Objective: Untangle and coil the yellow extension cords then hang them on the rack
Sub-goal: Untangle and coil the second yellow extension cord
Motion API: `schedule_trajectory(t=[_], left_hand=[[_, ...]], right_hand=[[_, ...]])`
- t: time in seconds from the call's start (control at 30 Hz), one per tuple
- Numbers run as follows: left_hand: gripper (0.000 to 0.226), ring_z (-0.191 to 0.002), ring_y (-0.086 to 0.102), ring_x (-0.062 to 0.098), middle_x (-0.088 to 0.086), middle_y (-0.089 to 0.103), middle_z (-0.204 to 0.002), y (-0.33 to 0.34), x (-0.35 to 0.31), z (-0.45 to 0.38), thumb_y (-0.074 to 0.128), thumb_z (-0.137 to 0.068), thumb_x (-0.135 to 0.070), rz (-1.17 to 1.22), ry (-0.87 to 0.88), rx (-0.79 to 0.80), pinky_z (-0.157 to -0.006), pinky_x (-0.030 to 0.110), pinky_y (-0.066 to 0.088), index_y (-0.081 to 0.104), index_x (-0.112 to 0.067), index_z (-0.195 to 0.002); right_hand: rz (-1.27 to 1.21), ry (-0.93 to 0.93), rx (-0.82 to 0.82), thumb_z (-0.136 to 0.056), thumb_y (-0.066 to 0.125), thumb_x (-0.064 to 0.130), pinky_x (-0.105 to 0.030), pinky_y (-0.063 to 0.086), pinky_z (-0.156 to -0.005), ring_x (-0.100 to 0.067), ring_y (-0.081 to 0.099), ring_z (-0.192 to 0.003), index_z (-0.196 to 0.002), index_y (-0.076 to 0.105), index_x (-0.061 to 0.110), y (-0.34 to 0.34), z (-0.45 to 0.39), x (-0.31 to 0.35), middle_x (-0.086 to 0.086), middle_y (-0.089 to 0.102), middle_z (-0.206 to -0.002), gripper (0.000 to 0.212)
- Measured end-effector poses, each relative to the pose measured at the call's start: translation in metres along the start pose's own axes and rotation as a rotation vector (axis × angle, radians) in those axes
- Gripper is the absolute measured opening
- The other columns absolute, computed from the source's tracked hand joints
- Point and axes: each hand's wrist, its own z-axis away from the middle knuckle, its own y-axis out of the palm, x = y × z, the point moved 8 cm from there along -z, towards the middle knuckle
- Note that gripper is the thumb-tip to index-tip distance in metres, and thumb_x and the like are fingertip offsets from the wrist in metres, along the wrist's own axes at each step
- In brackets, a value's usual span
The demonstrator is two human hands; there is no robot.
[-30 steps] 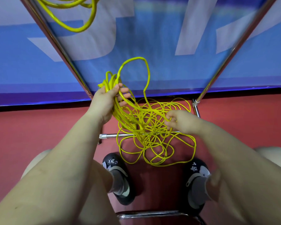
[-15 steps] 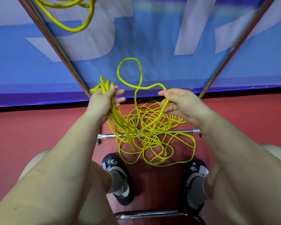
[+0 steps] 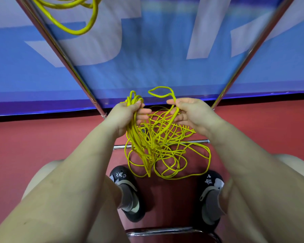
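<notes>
My left hand (image 3: 123, 114) is clenching its grip around a gathered bundle of yellow cord loops (image 3: 132, 102), which are hanging down in front of me. My right hand (image 3: 191, 113) is pinching a single strand (image 3: 162, 92) that is arching up between both hands. The tangled yellow extension cord (image 3: 165, 151) is trailing over the rack's low metal bar (image 3: 197, 141) onto the red floor (image 3: 42, 137), just ahead of my black shoes (image 3: 128, 192). Another yellow cord (image 3: 74, 30) is hanging at upper left by the rack's slanted pole (image 3: 60, 48).
</notes>
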Motion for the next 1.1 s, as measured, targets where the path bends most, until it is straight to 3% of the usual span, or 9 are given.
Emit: schedule_trajectory(t=[0.1, 0.2, 0.37, 0.53, 0.7, 0.8, 0.87, 0.97, 1.1], left_hand=[[0.022, -0.055, 0.067, 0.007, -0.002, 0.072, -0.065, 0.005, 0.002, -0.001, 0.040, -0.102, -0.022, 0.011, -0.005, 0.010, -0.046, 0.015, 0.049, 0.054, -0.015, -0.086], [0.022, -0.058, 0.069, 0.009, 0.000, 0.072, -0.066, 0.007, 0.003, -0.003, 0.042, -0.101, -0.021, 0.030, 0.002, 0.009, -0.052, 0.020, 0.055, 0.056, -0.013, -0.087], [0.022, -0.057, 0.069, 0.010, 0.000, 0.072, -0.066, 0.010, 0.007, -0.006, 0.042, -0.101, -0.021, 0.069, -0.033, 0.017, -0.054, 0.021, 0.055, 0.058, -0.011, -0.089], [0.025, -0.058, 0.070, 0.014, 0.003, 0.073, -0.073, 0.013, 0.009, -0.006, 0.041, -0.101, -0.021, 0.183, -0.088, 0.039, -0.052, 0.023, 0.056, 0.060, -0.007, -0.092], [0.026, -0.059, 0.068, 0.010, 0.000, 0.072, -0.069, 0.018, 0.011, -0.007, 0.039, -0.101, -0.023, 0.275, -0.136, 0.070, -0.059, 0.024, 0.056, 0.059, -0.010, -0.090], [0.028, -0.057, 0.068, 0.008, -0.002, 0.071, -0.064, 0.019, 0.013, -0.006, 0.037, -0.102, -0.022, 0.345, -0.166, 0.071, -0.056, 0.022, 0.055, 0.058, -0.011, -0.088], [0.029, -0.055, 0.068, 0.008, -0.002, 0.069, -0.061, 0.019, 0.013, -0.005, 0.037, -0.102, -0.021, 0.378, -0.182, 0.061, -0.053, 0.021, 0.055, 0.058, -0.010, -0.087], [0.028, -0.051, 0.066, 0.007, -0.004, 0.066, -0.056, 0.015, 0.010, -0.005, 0.036, -0.102, -0.023, 0.419, -0.185, 0.049, -0.047, 0.020, 0.053, 0.058, -0.009, -0.090], [0.035, -0.040, 0.053, 0.007, -0.004, 0.051, -0.045, 0.006, 0.006, -0.006, 0.035, -0.102, -0.030, 0.465, -0.193, 0.052, -0.046, 0.018, 0.050, 0.059, -0.007, -0.091]], right_hand=[[-0.063, 0.033, 0.050, -0.101, 0.037, 0.017, -0.017, 0.051, -0.052, -0.004, 0.057, -0.042, -0.114, 0.057, 0.012, 0.008, 0.002, -0.004, 0.000, 0.060, -0.075, 0.025], [0.111, -0.011, 0.093, -0.100, 0.039, 0.019, -0.017, 0.048, -0.057, -0.002, 0.056, -0.043, -0.115, 0.059, 0.016, 0.015, 0.004, -0.004, 0.002, 0.061, -0.073, 0.025], [0.190, -0.141, 0.154, -0.100, 0.040, 0.014, -0.010, 0.043, -0.048, -0.001, 0.052, -0.041, -0.119, 0.059, 0.010, 0.027, 0.004, 0.003, -0.002, 0.057, -0.070, 0.027], [0.460, -0.232, 0.256, -0.098, 0.045, 0.015, -0.017, 0.040, -0.052, -0.003, 0.052, -0.045, -0.090, 0.064, 0.024, 0.039, 0.008, 0.000, 0.002, 0.060, -0.065, 0.023], [0.485, -0.236, 0.254, -0.096, 0.049, 0.014, -0.015, 0.043, -0.049, -0.006, 0.053, -0.050, -0.102, 0.062, -0.001, 0.043, 0.003, -0.006, 0.000, 0.056, -0.060, 0.021], [0.541, -0.258, 0.230, -0.096, 0.049, 0.020, -0.014, 0.041, -0.050, -0.007, 0.050, -0.049, -0.084, 0.064, 0.010, 0.042, 0.001, -0.005, 0.002, 0.057, -0.059, 0.022], [0.588, -0.230, 0.225, -0.097, 0.047, 0.029, -0.021, 0.041, -0.057, -0.010, 0.049, -0.053, -0.070, 0.058, 0.017, 0.041, 0.000, -0.009, 0.001, 0.059, -0.061, 0.031], [0.685, -0.157, 0.327, -0.097, 0.042, 0.039, -0.028, 0.039, -0.066, -0.013, 0.047, -0.064, -0.069, 0.053, 0.018, 0.046, 0.004, -0.021, 0.002, 0.062, -0.069, 0.037], [0.837, -0.113, 0.412, -0.095, 0.051, 0.033, -0.030, 0.035, -0.060, -0.016, 0.044, -0.061, -0.068, 0.045, 0.016, 0.043, 0.002, -0.038, 0.006, 0.061, -0.066, 0.033]])
